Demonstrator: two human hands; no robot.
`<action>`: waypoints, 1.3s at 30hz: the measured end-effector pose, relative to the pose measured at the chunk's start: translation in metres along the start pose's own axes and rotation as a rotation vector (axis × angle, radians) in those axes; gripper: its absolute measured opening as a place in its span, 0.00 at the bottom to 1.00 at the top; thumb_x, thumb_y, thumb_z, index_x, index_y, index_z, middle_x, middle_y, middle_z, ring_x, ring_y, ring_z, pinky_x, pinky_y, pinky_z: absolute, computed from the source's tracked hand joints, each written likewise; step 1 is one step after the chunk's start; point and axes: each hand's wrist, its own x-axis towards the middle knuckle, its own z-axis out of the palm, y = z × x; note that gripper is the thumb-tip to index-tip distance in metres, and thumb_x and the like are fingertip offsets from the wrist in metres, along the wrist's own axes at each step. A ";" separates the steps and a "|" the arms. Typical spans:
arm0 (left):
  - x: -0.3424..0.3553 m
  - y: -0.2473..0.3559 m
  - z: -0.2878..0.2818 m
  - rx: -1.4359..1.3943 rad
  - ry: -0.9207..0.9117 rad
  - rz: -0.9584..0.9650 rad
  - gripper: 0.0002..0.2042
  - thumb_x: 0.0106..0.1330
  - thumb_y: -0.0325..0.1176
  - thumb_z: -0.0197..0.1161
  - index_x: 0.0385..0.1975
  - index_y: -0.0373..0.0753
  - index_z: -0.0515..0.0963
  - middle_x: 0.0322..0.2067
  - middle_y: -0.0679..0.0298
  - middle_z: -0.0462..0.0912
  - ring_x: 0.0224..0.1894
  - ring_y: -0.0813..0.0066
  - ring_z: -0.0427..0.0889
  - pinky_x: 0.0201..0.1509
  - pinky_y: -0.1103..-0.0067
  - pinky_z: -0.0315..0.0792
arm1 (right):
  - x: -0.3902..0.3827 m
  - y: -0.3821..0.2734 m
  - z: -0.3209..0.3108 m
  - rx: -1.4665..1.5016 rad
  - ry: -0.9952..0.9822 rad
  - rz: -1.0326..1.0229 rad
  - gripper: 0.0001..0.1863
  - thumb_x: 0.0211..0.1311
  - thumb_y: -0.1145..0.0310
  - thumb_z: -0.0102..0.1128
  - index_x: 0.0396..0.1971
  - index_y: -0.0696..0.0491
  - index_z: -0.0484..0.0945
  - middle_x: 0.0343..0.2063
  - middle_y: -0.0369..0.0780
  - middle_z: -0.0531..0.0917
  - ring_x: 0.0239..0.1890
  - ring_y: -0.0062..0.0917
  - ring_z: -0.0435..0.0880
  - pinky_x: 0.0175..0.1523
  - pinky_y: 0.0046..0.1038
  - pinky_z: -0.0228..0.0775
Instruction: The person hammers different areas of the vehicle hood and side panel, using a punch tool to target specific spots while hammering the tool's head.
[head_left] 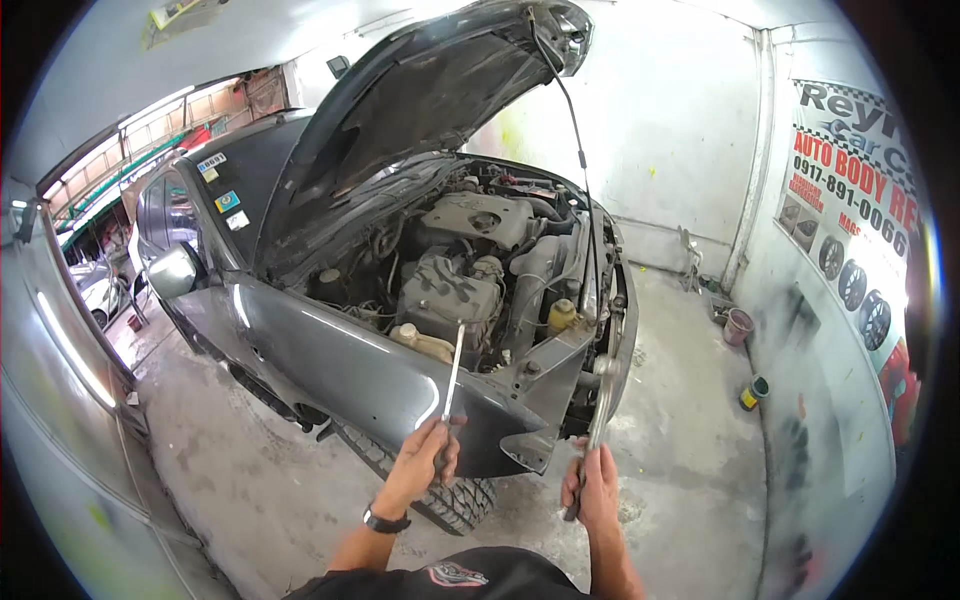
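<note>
My left hand [425,462], with a dark watch on its wrist, is closed around a long, slim silver tool [455,375]. The tool points up in front of the dark grey fender [330,350], and its small tip overlaps the engine bay; its exact kind is unclear. My right hand [597,487] grips a thicker metal tool [598,425] by its lower part, with a dark end sticking out below the fingers. That tool's upper end overlaps the car's open front, so I cannot tell its kind or whether it touches the car.
The raised hood [420,110] rests on a thin prop rod [582,150] over the dusty engine [450,295]. Below the fender is the front tyre [455,505]. A bucket [738,326] and a small can [754,392] stand along the right wall, beneath a banner [850,200].
</note>
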 end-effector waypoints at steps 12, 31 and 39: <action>-0.092 -0.043 -0.107 -0.020 0.409 -0.194 0.17 0.74 0.42 0.46 0.49 0.34 0.70 0.20 0.69 0.66 0.17 0.80 0.66 0.19 0.80 0.64 | 0.092 -0.070 0.196 0.412 -0.407 -0.125 0.22 0.73 0.48 0.35 0.39 0.52 0.68 0.10 0.32 0.61 0.04 0.19 0.57 0.10 0.24 0.54; -0.136 -0.112 -0.072 0.125 1.074 -0.245 0.14 0.71 0.44 0.53 0.40 0.39 0.75 0.14 0.71 0.66 0.15 0.82 0.60 0.17 0.80 0.56 | 0.185 -0.161 0.321 1.033 -0.908 -0.010 0.21 0.73 0.47 0.33 0.38 0.50 0.66 0.13 0.31 0.63 0.09 0.19 0.61 0.15 0.25 0.59; -0.095 -0.040 -0.102 0.096 1.164 0.074 0.14 0.72 0.44 0.50 0.28 0.41 0.67 0.19 0.68 0.68 0.16 0.79 0.67 0.18 0.80 0.65 | 0.183 -0.183 0.324 1.021 -1.003 0.034 0.23 0.73 0.45 0.34 0.37 0.51 0.65 0.13 0.31 0.63 0.08 0.19 0.62 0.14 0.26 0.59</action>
